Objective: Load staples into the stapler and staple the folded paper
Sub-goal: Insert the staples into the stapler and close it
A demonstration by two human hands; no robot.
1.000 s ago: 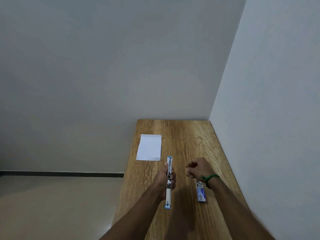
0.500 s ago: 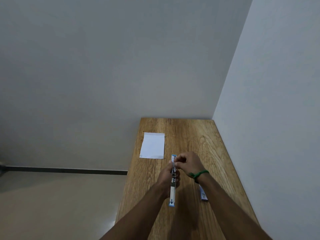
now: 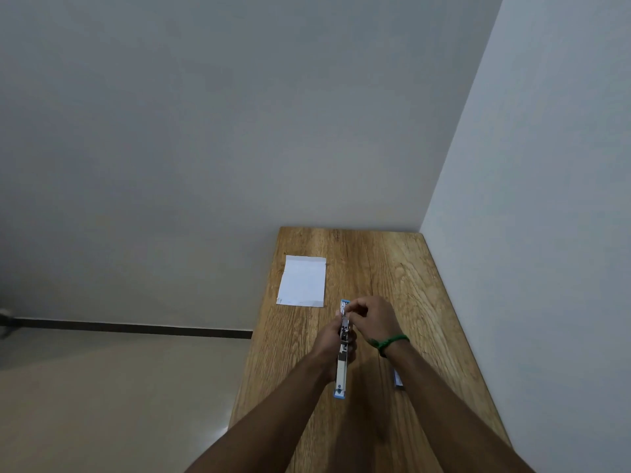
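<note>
The stapler (image 3: 342, 356), opened out long and narrow, looks stiff, light and slick metal, best held around its middle. There the left hand (image 3: 330, 339) wraps it, closed on the body above the surface (image 3: 403, 274). The right hand (image 3: 372, 319) pinches at its far end; whether staples sit between the fingertips cannot be told. The folded paper (image 3: 302, 280) lies beyond the left grip.

View: one head camera only, nothing to share with another.
Facing: forward and down along both forearms.
Nearness: the fingers (image 3: 355, 307) sit small in the lower middle.
Beyond the fingers: table (image 3: 392, 268), then wall (image 3: 205, 114).
</note>
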